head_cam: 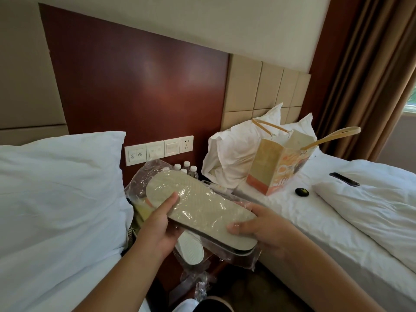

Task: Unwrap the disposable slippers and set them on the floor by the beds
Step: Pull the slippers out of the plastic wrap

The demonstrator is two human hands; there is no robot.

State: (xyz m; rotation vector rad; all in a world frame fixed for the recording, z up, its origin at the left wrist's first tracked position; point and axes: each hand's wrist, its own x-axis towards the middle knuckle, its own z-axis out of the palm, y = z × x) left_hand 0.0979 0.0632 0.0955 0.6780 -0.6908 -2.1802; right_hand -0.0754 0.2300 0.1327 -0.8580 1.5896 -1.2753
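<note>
dim, warm room | daylight from curtained window (408, 102) at right | soft sheen on dark wooden headboard panel (139, 91) | wide-angle bending at edges

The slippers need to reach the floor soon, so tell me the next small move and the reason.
Probably peel the clear wrap off one end and slide the slippers out. The left hand and right hand both grip the pair, sole up, and glossy film covers it, so nothing can be set down yet.

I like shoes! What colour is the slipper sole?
The slipper sole is pale beige, head view.
</note>
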